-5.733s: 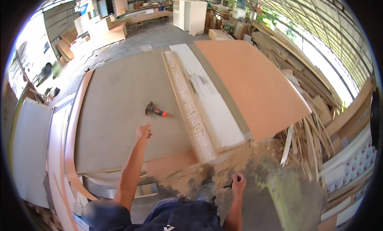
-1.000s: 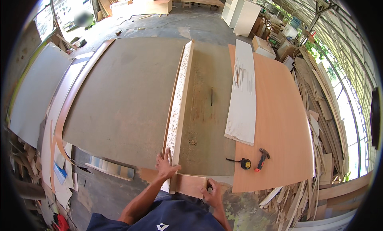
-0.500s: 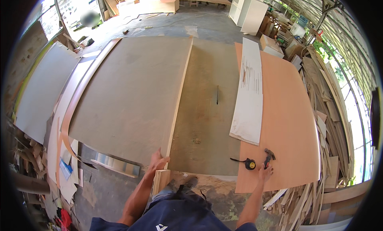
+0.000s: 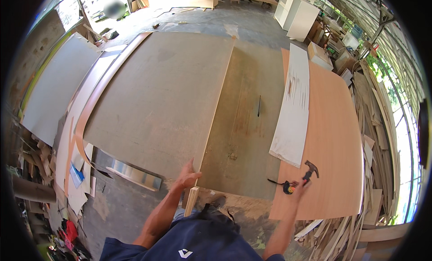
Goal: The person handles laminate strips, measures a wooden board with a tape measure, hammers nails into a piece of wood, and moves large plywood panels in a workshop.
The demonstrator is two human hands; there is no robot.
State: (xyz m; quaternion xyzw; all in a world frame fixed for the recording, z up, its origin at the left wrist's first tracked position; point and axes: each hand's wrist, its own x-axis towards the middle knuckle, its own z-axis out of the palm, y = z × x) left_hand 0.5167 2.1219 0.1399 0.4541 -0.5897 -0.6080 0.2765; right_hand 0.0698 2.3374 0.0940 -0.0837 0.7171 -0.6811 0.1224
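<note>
We have our right hand closed around the handle of the hammer over the orange sheet, while our left hand touches the near end of the narrow board, how firmly we cannot tell, so a loose hold could let it tip.

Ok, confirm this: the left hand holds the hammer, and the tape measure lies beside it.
Not quite: the head view shows the right hand holding the hammer. The tape measure does lie beside it.

hammer head: metal | orange sheet: smooth, wood-look | shirt: matt cloth
</note>
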